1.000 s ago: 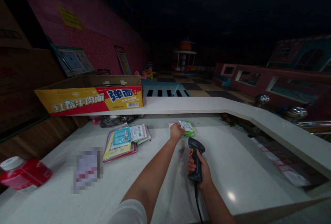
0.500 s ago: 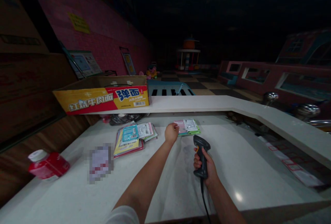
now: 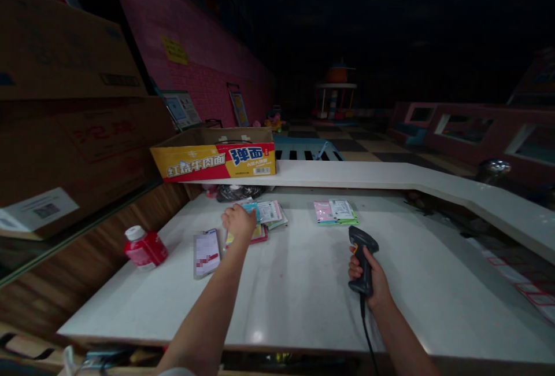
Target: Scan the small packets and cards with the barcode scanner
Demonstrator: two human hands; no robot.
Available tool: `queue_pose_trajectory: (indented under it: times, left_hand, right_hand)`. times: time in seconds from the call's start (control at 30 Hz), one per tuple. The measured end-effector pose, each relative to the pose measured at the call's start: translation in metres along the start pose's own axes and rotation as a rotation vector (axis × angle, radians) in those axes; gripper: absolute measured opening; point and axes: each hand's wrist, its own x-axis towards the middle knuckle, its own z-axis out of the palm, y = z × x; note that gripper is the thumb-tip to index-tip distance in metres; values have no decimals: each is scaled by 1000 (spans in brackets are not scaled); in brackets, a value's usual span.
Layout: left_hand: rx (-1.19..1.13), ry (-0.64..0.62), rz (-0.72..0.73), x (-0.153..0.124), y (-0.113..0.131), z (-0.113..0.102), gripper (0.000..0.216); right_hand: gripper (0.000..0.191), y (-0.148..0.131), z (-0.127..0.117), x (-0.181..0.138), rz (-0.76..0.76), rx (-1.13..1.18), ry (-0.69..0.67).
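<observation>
My right hand [image 3: 368, 275] is wrapped round the grip of a dark barcode scanner [image 3: 363, 249], which points up and away, its black cable [image 3: 366, 330] hanging down. Over the left pile of flat plastic packets is my left hand [image 3: 240, 224], fingers bent and apart over a blue packet [image 3: 251, 209]; whether they touch it I cannot tell. A white-and-grey packet [image 3: 269, 212] and a yellow, red-edged packet [image 3: 260, 234] lie in that pile. Farther right, a pink packet [image 3: 323, 212] and a silvery packet [image 3: 341, 209] rest on green ones.
A phone [image 3: 207, 253] with a blurred screen lies left of my left arm. Beyond it stands a red bottle [image 3: 146, 249] with a white cap. A noodle carton [image 3: 217, 159] sits on the raised white ledge [image 3: 338, 173]. Cardboard boxes [image 3: 82, 133] are stacked at left.
My left hand has moved left, from the pink and silvery packets to the left pile. The scanner stays in my right hand. The view has turned left.
</observation>
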Motion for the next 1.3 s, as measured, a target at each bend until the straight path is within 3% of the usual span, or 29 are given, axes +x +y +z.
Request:
queue_pose_trajectory:
  times: [0.13,0.3,0.6,0.73,0.83,0.9,0.97,1.1,1.3]
  left_hand:
    - [53,-112,-31,5,-18,-2,64]
    - [49,-147,-49,9,-25,0,67]
    - [-238,-315,-15,29,-32,-6,19]
    - [-687,-328,8,3,-17,11,17]
    - [-1136,-524,30,-36,1,38,26]
    - [-1285,-642,66,-63,11,58,33]
    - [-1346,-698,100,-82,16,76,36]
    - [-1293,-590,155,-97,16,101,36]
    - [-1221,-576,148,-96,13,104,36]
  right_hand:
    - [38,1,-1,0,-2,17,-5]
    - [36,1,2,-1,-21,-2,4]
    - [37,1,3,-3,-33,-24,2]
    - [36,1,3,-2,-34,-31,13]
    - [36,2,4,-2,-40,-44,23]
    - [38,3,5,-3,-46,-58,23]
    - [39,4,6,-4,-56,-77,22]
    - [39,5,9,-7,-82,-131,18]
    - [46,12,22,-12,-122,-374,57]
